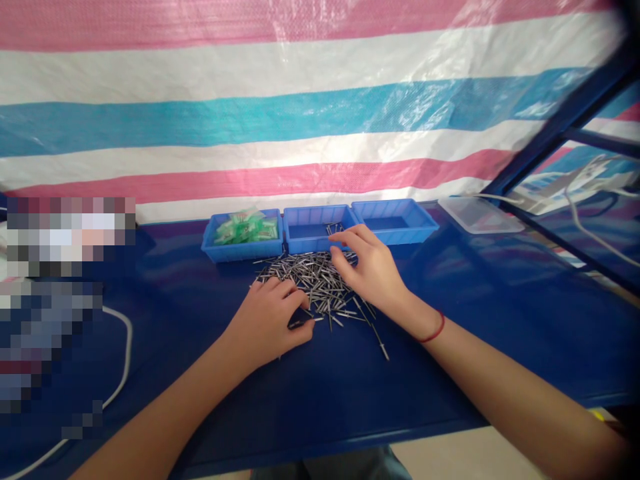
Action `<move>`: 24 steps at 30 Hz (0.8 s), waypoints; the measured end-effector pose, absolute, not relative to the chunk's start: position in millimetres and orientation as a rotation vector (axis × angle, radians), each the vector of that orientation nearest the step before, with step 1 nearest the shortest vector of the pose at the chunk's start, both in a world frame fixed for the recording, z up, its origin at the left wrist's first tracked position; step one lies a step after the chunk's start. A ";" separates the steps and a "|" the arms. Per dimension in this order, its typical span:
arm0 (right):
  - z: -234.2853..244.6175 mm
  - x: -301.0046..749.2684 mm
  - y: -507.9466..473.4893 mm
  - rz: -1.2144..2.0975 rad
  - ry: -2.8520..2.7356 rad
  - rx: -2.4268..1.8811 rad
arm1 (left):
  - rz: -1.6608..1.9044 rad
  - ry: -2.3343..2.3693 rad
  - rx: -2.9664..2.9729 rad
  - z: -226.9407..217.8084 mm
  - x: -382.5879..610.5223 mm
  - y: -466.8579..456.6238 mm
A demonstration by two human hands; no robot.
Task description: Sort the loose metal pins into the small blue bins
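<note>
Head view showed the metal rivets (320, 277) heaped on the blue table (325, 397), in front of the middle blue bin (307, 245). The left hand (270, 317) curved over the heap's left edge, its hold impossible to tell; the right hand (373, 270), thumb and forefinger slightly parted, reached the bin's front wall.

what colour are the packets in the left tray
Mostly green packets, best in the head view.

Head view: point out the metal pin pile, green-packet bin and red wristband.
Metal pin pile (316, 276): head view, middle.
Green-packet bin (245, 251): head view, front wall.
Red wristband (439, 331): head view, band's visible curve.
</note>
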State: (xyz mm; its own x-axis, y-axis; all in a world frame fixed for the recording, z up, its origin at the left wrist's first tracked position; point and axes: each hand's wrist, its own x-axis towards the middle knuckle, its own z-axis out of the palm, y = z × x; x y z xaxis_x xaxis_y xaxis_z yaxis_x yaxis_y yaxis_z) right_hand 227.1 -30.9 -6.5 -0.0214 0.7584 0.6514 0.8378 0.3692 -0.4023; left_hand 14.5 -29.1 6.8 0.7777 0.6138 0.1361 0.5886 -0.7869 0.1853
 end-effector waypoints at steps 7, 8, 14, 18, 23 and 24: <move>-0.7 216.2 -42.1 -0.019 -1.839 -1.367 | 0.315 0.969 2.848 7.4 14.5 -24.3; -0.2 215.4 -43.2 -0.011 -1.842 -1.363 | 0.320 0.968 2.846 7.3 14.3 -23.6; 2.0 210.4 -46.9 0.040 -1.880 -1.333 | 0.360 1.032 2.749 0.0 16.7 -20.3; 4.0 208.0 -49.2 0.064 -1.899 -1.322 | 0.379 1.072 2.703 -5.2 19.7 -18.2; 6.1 205.7 -53.0 0.217 -1.852 -1.280 | 0.602 1.142 2.566 1.3 19.9 -18.6; 6.3 204.4 -53.9 0.276 -1.838 -1.259 | 0.655 1.152 2.512 3.5 19.7 -19.5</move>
State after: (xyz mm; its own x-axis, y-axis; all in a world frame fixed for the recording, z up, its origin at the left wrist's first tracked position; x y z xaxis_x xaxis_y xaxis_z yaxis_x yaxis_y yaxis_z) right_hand 204.4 -53.9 6.3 -0.1135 0.8421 0.5272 0.6498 0.4643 -0.6018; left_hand 19.7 -19.5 3.5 0.5745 0.7697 0.2785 0.6325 -0.6334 0.4459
